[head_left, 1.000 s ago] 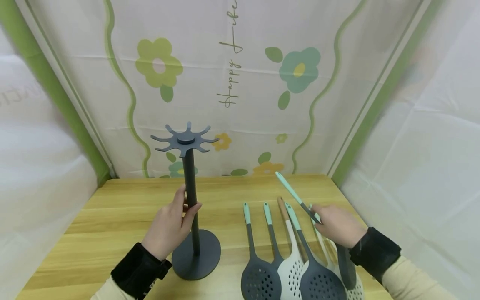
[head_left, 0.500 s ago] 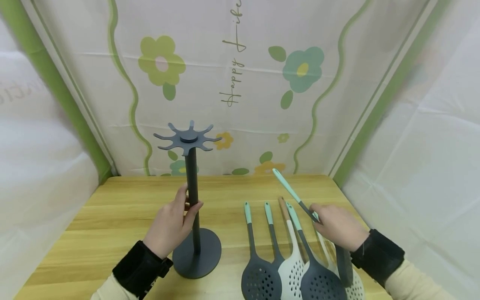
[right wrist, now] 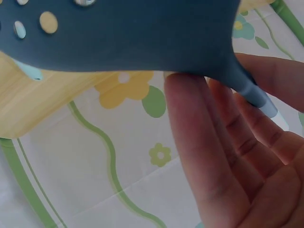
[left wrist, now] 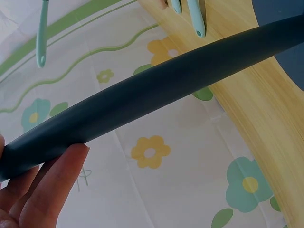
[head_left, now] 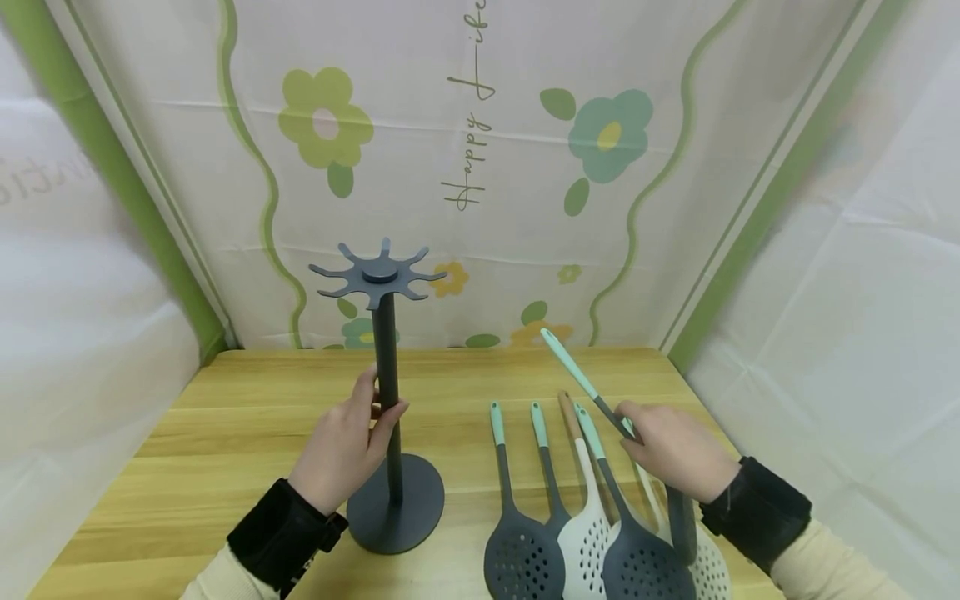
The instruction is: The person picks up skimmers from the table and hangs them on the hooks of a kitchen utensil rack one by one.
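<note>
A dark grey utensil stand (head_left: 386, 350) rises upright from a round base (head_left: 397, 529), topped by a ring of curved hooks (head_left: 379, 273). My left hand (head_left: 333, 454) grips its pole partway up, thumb on one side and fingers on the other. In the left wrist view those fingers (left wrist: 57, 185) press against the dark pole (left wrist: 156, 90). My right hand (head_left: 678, 450) holds a dark grey skimmer (right wrist: 142, 38) by its shaft, its mint handle (head_left: 570, 364) slanting up to the left. Holes show in its head, which hangs low beneath the hand.
On the wooden table (head_left: 247, 467) several utensils lie side by side. Among them are a dark skimmer (head_left: 513, 527), a white skimmer (head_left: 585, 533) with a wooden handle, and another dark skimmer (head_left: 637, 542). A printed cloth wall (head_left: 420, 133) closes off the back.
My right hand has shifted slightly left with the skimmer, whose handle tip sits a little higher and further left. My left hand keeps its hold on the pole.
</note>
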{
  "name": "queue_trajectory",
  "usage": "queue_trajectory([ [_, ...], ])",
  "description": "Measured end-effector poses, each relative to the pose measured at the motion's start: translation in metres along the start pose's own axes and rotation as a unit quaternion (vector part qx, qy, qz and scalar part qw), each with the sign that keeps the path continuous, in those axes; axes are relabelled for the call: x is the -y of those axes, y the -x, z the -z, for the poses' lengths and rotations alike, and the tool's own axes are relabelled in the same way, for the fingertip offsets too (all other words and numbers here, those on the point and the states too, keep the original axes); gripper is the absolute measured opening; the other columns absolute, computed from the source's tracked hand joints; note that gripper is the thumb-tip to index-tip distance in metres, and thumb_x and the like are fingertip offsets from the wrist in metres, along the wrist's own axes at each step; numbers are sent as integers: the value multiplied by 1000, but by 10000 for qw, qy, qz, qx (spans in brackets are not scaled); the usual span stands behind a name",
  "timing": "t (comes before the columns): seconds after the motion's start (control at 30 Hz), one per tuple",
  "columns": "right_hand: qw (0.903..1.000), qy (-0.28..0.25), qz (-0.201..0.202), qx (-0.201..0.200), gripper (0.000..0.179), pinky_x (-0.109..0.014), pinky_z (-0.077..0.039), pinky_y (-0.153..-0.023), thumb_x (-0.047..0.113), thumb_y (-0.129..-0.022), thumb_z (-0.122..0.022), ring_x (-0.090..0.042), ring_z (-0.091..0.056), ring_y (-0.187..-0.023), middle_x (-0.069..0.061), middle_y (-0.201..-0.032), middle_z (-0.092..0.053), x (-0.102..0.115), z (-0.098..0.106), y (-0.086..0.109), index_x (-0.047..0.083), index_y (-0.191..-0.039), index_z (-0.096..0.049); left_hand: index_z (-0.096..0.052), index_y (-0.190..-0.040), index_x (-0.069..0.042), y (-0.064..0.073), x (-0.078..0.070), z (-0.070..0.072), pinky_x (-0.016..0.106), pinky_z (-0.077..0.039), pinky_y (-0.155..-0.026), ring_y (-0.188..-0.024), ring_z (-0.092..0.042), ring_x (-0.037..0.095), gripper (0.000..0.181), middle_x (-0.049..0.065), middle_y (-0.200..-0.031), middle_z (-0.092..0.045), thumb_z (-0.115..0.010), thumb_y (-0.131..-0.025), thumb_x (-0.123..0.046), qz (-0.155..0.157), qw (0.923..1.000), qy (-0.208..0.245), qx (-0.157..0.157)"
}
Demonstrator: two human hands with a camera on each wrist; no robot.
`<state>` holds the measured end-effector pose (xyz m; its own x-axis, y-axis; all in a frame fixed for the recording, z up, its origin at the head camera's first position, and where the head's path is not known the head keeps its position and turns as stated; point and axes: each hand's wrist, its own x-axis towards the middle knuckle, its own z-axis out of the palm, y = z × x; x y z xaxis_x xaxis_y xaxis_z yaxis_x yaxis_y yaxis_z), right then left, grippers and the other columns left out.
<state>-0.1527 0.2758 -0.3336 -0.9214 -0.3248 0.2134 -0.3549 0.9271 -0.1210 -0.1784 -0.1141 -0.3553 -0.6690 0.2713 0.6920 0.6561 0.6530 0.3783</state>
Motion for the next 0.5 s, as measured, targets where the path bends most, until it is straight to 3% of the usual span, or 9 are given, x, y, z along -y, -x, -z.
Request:
queue_trajectory([
  [0.13,10000,0,24,-30,24,-28,-40,-48,10,-84,-75,-4,-41,-52,9,-66,-56,3,2,-1,4,-106,-68,-46,-125,-2,-1,0,0,27,-54,-50,-55,-61,11,42,8,-79,-68,-69,-91,-9,-12,10000,-40,3],
  [0.33,9999,-31,35,-133,25,-28,-40,-49,10,-84,-74,-3,-40,-52,10,-66,-53,8,4,-2,4,-108,-69,-47,-126,-3,-2,-1,1,32,-60,-55,-66,-71,22,39,9,-81,-69,-67,-93,-11,36,10000,-35,41],
  [0.5,9999,-8,29,-167,25,-28,-38,-50,9,-84,-74,-4,-38,-52,11,-65,-51,11,4,-3,4,-108,-69,-47,-125,-2,0,-1,1,29,-57,-52,-58,-65,15,40,8,-80,-69,-68,-92,-11,21,10000,-59,6],
])
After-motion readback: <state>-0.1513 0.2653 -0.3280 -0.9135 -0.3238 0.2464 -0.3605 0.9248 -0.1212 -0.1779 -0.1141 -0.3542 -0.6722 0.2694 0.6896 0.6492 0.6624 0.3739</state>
